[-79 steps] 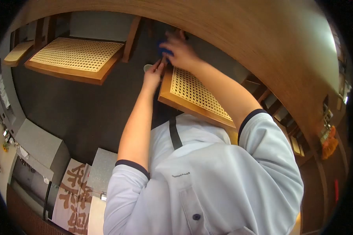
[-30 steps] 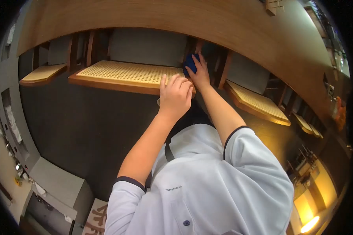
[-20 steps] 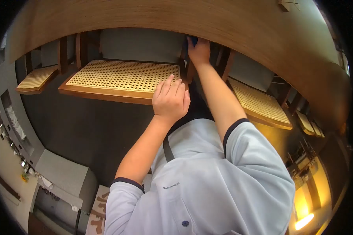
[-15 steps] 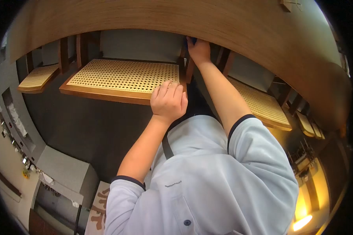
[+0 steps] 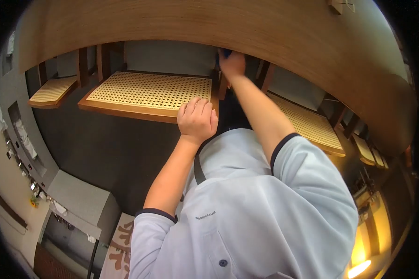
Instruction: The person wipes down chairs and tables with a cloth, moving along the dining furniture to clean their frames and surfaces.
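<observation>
My left hand (image 5: 198, 118) grips the front right corner of a wooden chair with a woven cane seat (image 5: 139, 90). Its fingers lie over the seat's top edge, the thumb pointing right. Farther forward, under the tabletop's rim, my right hand (image 5: 233, 65) is closed on a dark blue cloth (image 5: 226, 53), of which only a small part shows. This hand is at the chair's right-hand upright (image 5: 223, 86), and slightly blurred.
A broad wooden tabletop (image 5: 172, 21) overhangs the chairs. More cane chairs stand to the right (image 5: 307, 121) and left (image 5: 53, 90). Dark floor (image 5: 93, 139) lies below. A grey block-shaped seat (image 5: 77, 188) is at lower left, and a lit lamp (image 5: 359, 269) at lower right.
My right hand has shifted slightly down and left along the chair's upright with the cloth. My left hand keeps its place on the seat corner. The whole view has shifted slightly.
</observation>
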{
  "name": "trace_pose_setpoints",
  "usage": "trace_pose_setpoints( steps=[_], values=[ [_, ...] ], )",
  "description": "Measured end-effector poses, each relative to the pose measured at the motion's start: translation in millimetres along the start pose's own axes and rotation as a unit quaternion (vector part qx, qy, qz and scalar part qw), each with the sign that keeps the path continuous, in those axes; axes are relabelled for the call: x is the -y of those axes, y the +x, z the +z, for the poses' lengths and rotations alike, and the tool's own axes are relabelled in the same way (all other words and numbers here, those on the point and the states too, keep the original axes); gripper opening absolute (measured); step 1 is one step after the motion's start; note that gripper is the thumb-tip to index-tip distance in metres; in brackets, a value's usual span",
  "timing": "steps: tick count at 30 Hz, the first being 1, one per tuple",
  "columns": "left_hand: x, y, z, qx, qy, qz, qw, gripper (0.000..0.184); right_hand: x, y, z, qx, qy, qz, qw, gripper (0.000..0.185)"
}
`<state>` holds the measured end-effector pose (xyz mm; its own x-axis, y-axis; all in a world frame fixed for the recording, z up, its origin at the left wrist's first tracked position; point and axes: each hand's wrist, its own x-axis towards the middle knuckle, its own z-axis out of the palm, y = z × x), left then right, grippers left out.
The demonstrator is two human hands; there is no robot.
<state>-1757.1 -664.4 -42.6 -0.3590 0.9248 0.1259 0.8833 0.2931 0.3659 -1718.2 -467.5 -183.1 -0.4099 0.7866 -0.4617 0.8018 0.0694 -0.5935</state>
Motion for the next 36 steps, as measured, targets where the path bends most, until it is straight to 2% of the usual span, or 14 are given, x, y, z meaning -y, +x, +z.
trace_pose_setpoints(
  steps=[1,4,7,12,13,16,19,23,27,30,31,32,34,36],
  values=[
    [0,0,-1,-0.002,0.003,-0.002,1.000,0.020,3,12,-7,0.051,-0.007,0.016,0.999,0.069],
    [0,-1,0,-0.010,0.005,-0.005,1.000,0.020,-16,20,11,-0.029,-0.012,-0.047,0.998,0.058],
    [2,-4,1,0.001,-0.018,0.003,1.000,0.018,-15,-2,14,-0.097,0.014,-0.024,0.995,0.063],
    [5,-2,-17,0.020,-0.071,0.058,0.996,0.018,-34,-94,37,0.009,0.022,-0.013,1.000,0.077],
    [6,-2,-20,0.022,-0.080,0.071,0.994,0.018,-36,-101,37,0.035,0.079,0.065,0.994,0.075],
    [11,-2,-32,0.022,-0.155,0.085,0.984,0.018,-24,-121,30,0.040,0.346,0.201,0.916,0.058],
    [25,-7,-35,0.002,-0.246,0.095,0.965,0.019,7,-142,-4,0.097,0.503,0.297,0.806,0.039],
    [62,-18,-51,-0.014,-0.335,0.085,0.938,0.016,33,-171,-31,0.103,0.535,0.337,0.768,0.029],
    [126,-36,-66,-0.028,-0.224,0.054,0.973,0.017,70,-212,-56,0.066,0.502,0.280,0.816,0.034],
    [175,-45,-83,-0.049,-0.114,0.038,0.992,0.017,79,-242,-31,-0.034,0.406,0.138,0.903,0.046],
    [191,-46,-88,-0.059,-0.089,0.029,0.994,0.016,80,-245,-19,-0.056,0.234,0.077,0.968,0.057],
    [205,-46,-92,-0.068,-0.062,0.022,0.995,0.016,83,-254,-6,-0.101,0.064,0.008,0.993,0.063],
    [227,-51,-100,-0.076,-0.046,0.020,0.996,0.017,91,-265,17,-0.188,-0.202,-0.128,0.953,0.068],
    [242,-50,-103,-0.077,-0.043,0.028,0.996,0.018,93,-270,35,-0.228,-0.201,-0.143,0.942,0.069]
  ],
)
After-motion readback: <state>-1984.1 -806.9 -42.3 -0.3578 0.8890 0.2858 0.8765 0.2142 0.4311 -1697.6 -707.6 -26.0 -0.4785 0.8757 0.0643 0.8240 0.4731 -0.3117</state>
